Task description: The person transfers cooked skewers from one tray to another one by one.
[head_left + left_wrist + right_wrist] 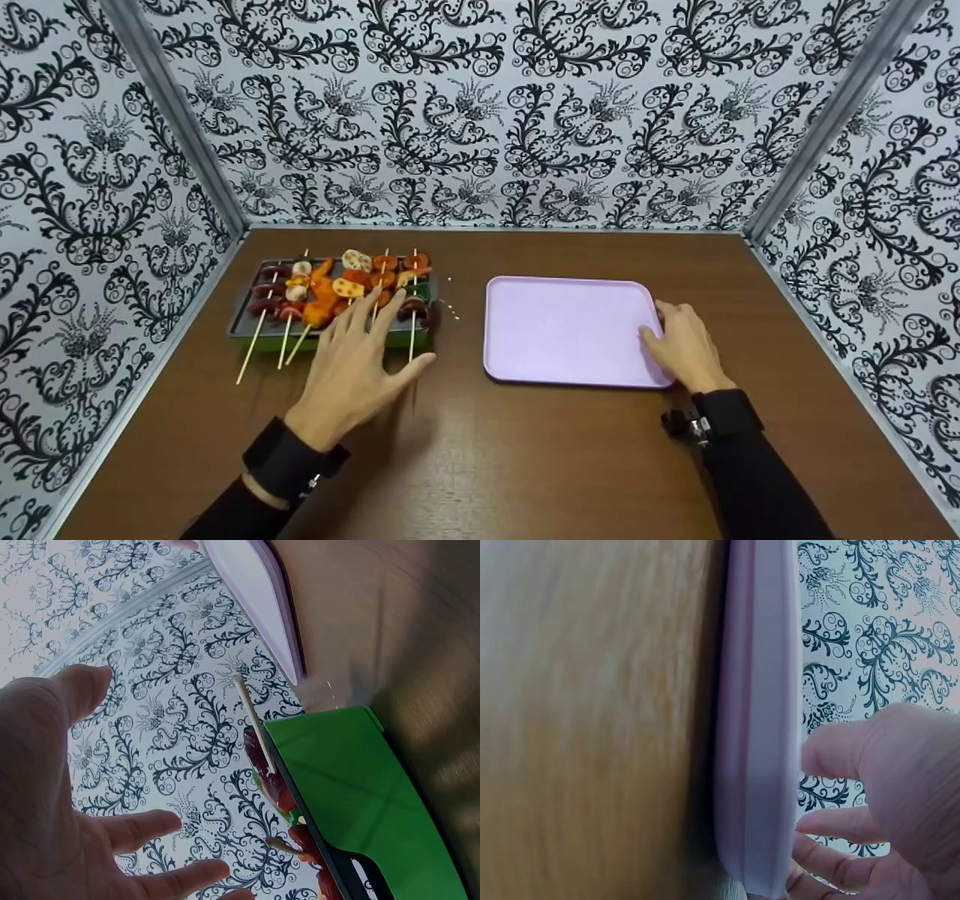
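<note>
Note tray (568,331) pinched at its right short edge by right hand (686,346), with long axis running left toward skewers (322,294), near spread, empty left hand (349,375)

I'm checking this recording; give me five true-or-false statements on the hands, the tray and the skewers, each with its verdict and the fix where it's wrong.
1. The right hand is at the right end of the pink tray. True.
2. The skewers lie on that tray. False: the skewers lie on the green-sided box.
3. Several skewer sticks jut past the box's near edge. True.
4. The left hand is clenched into a fist. False: the left hand has its fingers spread.
5. In the head view, the box is left of the tray. True.
</note>
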### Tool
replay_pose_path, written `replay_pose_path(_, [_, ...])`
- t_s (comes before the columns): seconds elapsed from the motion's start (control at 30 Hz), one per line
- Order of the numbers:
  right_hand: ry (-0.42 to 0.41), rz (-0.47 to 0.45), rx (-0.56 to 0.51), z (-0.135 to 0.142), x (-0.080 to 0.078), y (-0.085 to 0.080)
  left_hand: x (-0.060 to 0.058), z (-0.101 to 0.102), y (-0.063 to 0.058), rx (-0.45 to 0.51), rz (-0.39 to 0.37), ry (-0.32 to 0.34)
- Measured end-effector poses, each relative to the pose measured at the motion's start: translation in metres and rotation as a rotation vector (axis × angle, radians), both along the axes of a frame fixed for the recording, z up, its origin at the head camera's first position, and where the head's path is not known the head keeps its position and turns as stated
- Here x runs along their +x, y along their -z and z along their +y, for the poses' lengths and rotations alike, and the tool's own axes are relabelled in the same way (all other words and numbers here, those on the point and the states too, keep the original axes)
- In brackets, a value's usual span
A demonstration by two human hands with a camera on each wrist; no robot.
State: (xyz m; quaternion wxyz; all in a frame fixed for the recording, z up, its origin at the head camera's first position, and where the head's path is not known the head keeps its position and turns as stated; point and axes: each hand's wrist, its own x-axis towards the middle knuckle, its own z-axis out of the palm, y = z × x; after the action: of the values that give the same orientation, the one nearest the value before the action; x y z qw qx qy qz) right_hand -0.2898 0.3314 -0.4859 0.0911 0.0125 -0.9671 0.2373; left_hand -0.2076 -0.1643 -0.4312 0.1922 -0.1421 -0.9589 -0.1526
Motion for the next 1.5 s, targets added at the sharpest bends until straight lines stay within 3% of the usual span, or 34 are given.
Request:
replay_pose_path(0.17, [0.028, -0.045, -0.013, 0.002, 0.001, -0.001, 0.000, 0.005, 0.001, 0.032, 0.024, 0.014])
replay_pose_path(0.7, [0.075, -0.071, -0.026, 0.005, 0.004, 0.000, 0.003, 0.015, 0.014, 0.090, 0.041, 0.020])
replay_pose_path(1.0, [0.080, -0.082, -0.040, 0.007, 0.003, 0.000, 0.003, 0.020, 0.017, 0.118, 0.062, -0.046])
replay_pose_path(1.13, [0.083, -0.082, -0.036, 0.007, 0.002, -0.002, 0.002, 0.022, 0.017, 0.119, 0.103, -0.062])
replay_pose_path(1.33, [0.075, -0.071, -0.017, 0.008, 0.004, -0.001, 0.003, 0.027, 0.020, 0.140, 0.228, -0.027])
replay_pose_path(1.5, [0.074, -0.080, -0.020, 0.008, 0.003, -0.001, 0.001, 0.030, 0.021, 0.176, 0.218, -0.028])
